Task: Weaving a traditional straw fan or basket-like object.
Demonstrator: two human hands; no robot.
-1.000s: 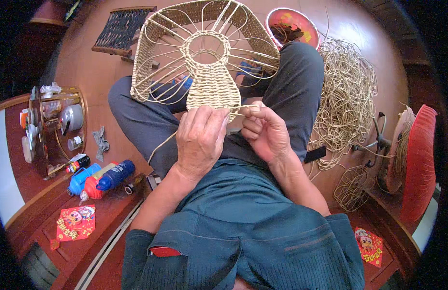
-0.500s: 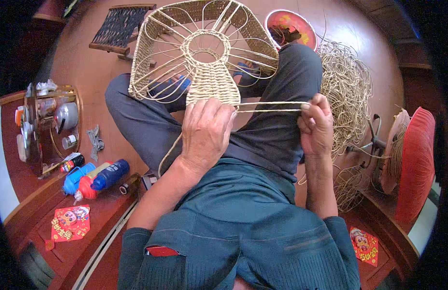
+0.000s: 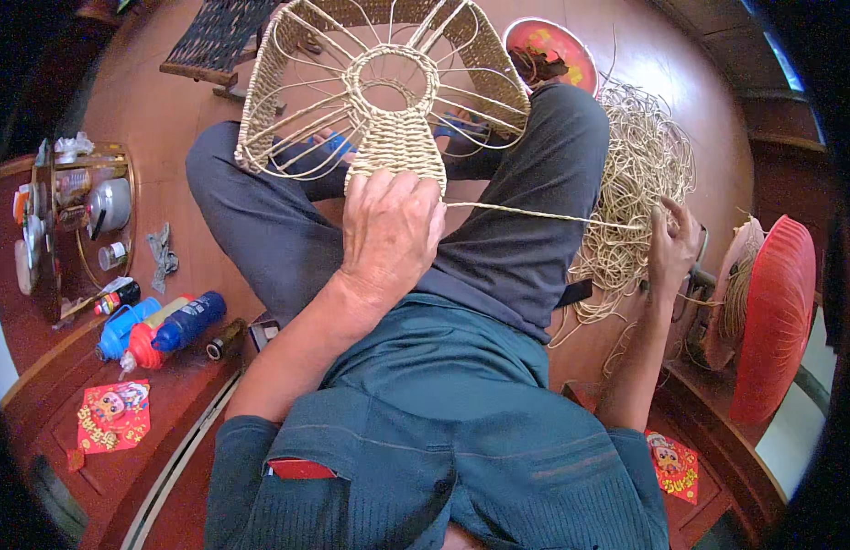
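Note:
A half-woven wicker piece [image 3: 399, 151] of pale twisted cord lies over my lap, with a round ring, spokes fanning out and a curved woven wall at the far side. Over the near end of its narrow woven panel, my left hand [image 3: 391, 225] is closed, fingers bent across the edge. A single length of cord [image 3: 544, 213] runs from beside that hand to the right, nearly straight. At its far end my right hand [image 3: 674, 247] pinches the cord, out past my right knee. The panel's near edge is hidden under my left hand.
Loose cord [image 3: 637, 183] is heaped on the floor at right, near a red-covered round stool [image 3: 778, 321]. A red basin [image 3: 581, 66] stands beyond my knee. At left are flasks [image 3: 191, 321], a rack with a kettle [image 3: 110, 203] and a slatted chair [image 3: 214, 41].
My right hand has moved outward to the right, drawing the cord along. The two strands between my hands are now one longer strand. My left hand stays on the panel.

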